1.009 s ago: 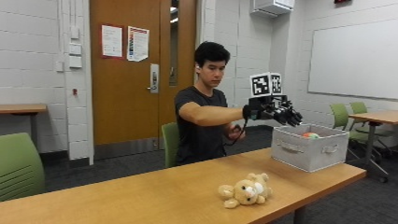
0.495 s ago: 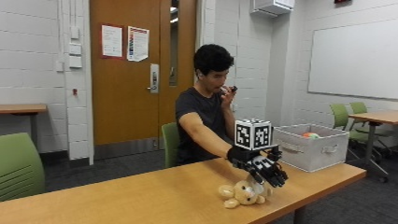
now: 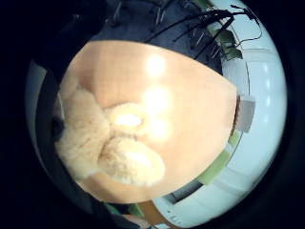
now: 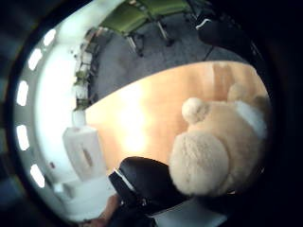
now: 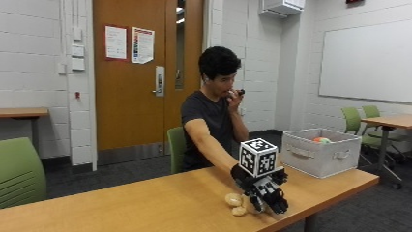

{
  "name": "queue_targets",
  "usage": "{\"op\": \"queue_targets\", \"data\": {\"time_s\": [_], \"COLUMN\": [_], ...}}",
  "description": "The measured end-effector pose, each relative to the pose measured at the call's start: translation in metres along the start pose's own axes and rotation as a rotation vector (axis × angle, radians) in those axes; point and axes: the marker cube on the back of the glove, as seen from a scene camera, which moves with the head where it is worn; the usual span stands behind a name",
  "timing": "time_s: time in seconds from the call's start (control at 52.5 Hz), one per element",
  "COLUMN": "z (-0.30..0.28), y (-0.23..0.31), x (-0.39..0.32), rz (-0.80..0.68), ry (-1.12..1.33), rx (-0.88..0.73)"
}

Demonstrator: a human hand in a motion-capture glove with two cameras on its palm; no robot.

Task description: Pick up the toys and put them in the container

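1. Progress, as I judge it: the container [image 5: 320,158] on the far end of the counter [image 5: 128,208] already shows at least 1 coloured toy inside; the plush bear [image 5: 235,204] is not yet in it.
2. The plush bear lies on the counter near its front edge, well apart from the container.
3. The gloved right hand [image 5: 265,190] is down over the bear, covering most of it; both palm views show the plush close to the palm.
4. Whether its fingers have closed round the bear, I cannot tell.
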Motion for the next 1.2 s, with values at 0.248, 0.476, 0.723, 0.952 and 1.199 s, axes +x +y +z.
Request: {"op": "queue_targets", "data": {"time_s": [0.248,0.476,0.723,0.952,1.199], "z": [0.015,0.013,0.005,-0.028,-0.138], "y": [0.014,0.023,0.035,0.049,0.078], "x": [0.006,0.007,-0.003,-0.030,-0.108], "rz": [-0.017,-0.028,-0.014,0.011,-0.076], "ry": [0.025,0.050,0.097,0.033,0.000], "rx": [-0.053,-0.088,-0.047,0.008,0.147]}}
